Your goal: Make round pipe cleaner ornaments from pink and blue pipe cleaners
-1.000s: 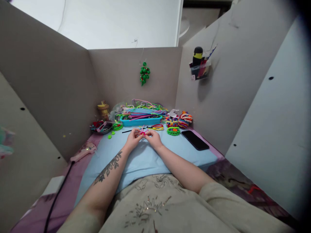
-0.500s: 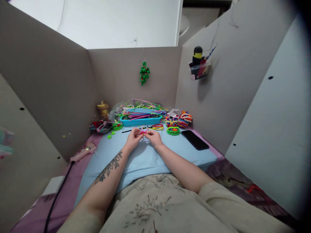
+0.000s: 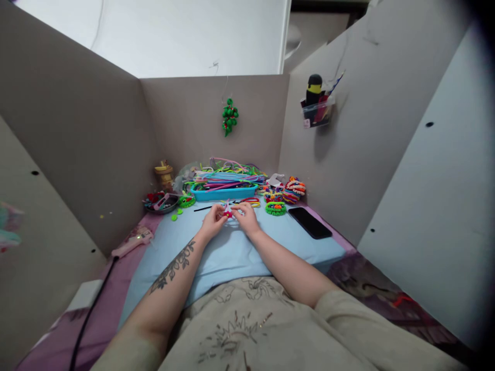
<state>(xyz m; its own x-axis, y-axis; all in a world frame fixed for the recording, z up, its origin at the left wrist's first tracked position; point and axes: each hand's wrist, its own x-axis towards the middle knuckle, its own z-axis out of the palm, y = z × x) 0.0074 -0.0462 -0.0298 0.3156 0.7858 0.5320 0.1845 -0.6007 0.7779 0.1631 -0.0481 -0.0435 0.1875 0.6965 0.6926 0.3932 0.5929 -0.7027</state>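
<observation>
Just above the blue-covered work surface (image 3: pixel 232 252), both hands meet at a small pink pipe-cleaner piece (image 3: pixel 228 213) with a tiny yellow spot and paler strands. My left hand (image 3: pixel 213 220) is closed on its left side, fingertips pinching it. From the right, my right hand (image 3: pixel 246 219) grips it between thumb and fingers. Behind the hands lie scissors (image 3: pixel 253 202) with red and yellow handles, and a thin black stick (image 3: pixel 202 208). The piece's exact shape is too small to make out.
A blue tray (image 3: pixel 224 194) heaped with colourful pipe cleaners stands at the back. A phone (image 3: pixel 310 222) and a green fuzzy piece (image 3: pixel 275 208) lie right. Left are a dark bowl (image 3: pixel 166 209) and a pink glue gun (image 3: pixel 133 243). Grey panels enclose three sides.
The pink piece has turned a little between the fingers, showing more of its darker pink part. My right fingers have shifted slightly on it; the arms have hardly moved.
</observation>
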